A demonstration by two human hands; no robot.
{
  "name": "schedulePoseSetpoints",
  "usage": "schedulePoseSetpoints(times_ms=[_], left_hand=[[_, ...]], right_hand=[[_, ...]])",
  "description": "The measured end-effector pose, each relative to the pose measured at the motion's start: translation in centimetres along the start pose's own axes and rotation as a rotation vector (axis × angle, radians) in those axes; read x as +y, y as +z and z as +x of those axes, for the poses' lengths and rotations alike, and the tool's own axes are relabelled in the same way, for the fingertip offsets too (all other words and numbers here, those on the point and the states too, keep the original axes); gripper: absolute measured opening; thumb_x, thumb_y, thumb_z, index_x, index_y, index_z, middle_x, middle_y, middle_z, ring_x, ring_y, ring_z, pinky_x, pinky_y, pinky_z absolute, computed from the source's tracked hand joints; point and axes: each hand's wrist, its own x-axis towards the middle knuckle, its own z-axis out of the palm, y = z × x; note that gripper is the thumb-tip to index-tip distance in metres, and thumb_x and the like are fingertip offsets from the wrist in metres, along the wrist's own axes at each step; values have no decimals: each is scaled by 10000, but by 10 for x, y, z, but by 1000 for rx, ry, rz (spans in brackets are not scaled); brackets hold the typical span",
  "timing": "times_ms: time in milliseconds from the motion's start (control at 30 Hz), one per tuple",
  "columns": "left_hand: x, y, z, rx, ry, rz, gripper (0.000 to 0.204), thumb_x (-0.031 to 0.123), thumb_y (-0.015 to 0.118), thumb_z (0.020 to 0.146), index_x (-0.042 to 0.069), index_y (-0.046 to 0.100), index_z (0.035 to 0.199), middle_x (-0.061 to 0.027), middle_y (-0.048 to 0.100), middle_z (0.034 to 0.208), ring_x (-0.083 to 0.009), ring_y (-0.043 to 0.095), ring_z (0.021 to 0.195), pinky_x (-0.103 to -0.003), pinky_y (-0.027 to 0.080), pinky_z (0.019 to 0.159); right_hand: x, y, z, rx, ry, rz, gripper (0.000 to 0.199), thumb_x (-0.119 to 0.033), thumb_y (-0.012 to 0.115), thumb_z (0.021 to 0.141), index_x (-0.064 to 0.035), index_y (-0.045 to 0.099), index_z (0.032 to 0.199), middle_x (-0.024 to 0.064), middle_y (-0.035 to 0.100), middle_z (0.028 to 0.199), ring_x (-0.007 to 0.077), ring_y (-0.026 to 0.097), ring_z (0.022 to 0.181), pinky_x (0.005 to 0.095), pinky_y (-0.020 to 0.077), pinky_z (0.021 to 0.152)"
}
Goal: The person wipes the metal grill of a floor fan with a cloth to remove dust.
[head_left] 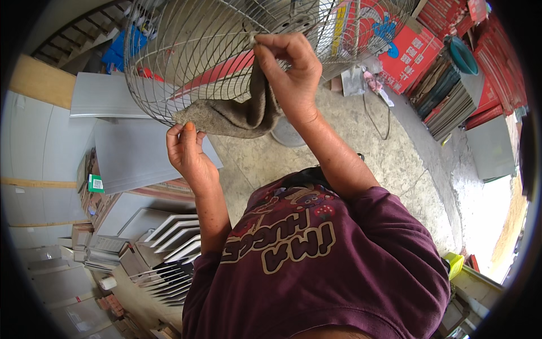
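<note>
A grey-brown rag hangs in a loop at the near side of a large wire fan guard. My left hand pinches one end of the rag between thumb and fingers, right at the guard's lower left rim. Higher up and to the right, my right hand is closed in a pinch on the other end, against the wires. The middle of the rag sags between the two hands. Behind the wires, part of the fan's round hub shows.
A round grey base stands on the concrete floor below the rag. Grey panels lie at the left, above a rack of upright white boards. Red cartons, stacked sheets and a teal basin fill the right back.
</note>
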Motion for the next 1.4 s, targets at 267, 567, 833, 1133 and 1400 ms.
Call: schedulePoseSetpoints(times_ms=[267, 567, 833, 1133, 1400], left_hand=[[4, 1, 0, -4, 2, -12, 121, 81, 665, 887, 90, 576, 968, 0, 581, 873, -92, 530, 799, -314, 461, 754], [1, -10, 1, 42, 5, -1, 126, 78, 658, 892, 86, 579, 989, -6, 591, 906, -102, 545, 839, -319, 454, 772], [-1, -17, 3, 48, -17, 14, 128, 90, 663, 891, 95, 576, 985, 6, 580, 904, -95, 533, 848, -327, 428, 783], [-1, -7, 5, 51, -26, 5, 136, 92, 664, 891, 100, 570, 989, 7, 592, 907, -88, 536, 855, -313, 426, 780], [1, -7, 5, 62, -15, -23, 141, 73, 658, 884, 92, 572, 994, -6, 605, 908, -91, 541, 855, -304, 451, 773]], right_hand=[[-3, 18, 13, 37, -98, -37, 171, 46, 717, 771, -63, 669, 894, 26, 554, 786, 89, 550, 602, 225, 452, 544], [1, 38, -20, -134, -126, -76, 181, 21, 713, 766, -80, 661, 907, 52, 568, 804, 183, 605, 629, 296, 491, 535], [18, 44, -55, -351, -145, -203, 175, -25, 733, 770, -102, 683, 920, 47, 601, 809, 205, 617, 648, 300, 490, 536], [5, 25, -49, -324, 4, -14, 172, 19, 722, 772, -84, 688, 906, 49, 584, 802, 175, 599, 647, 282, 494, 567], [-14, 9, 6, -43, -80, -37, 161, 51, 719, 781, -59, 685, 894, 30, 580, 808, 81, 554, 623, 218, 464, 549]])
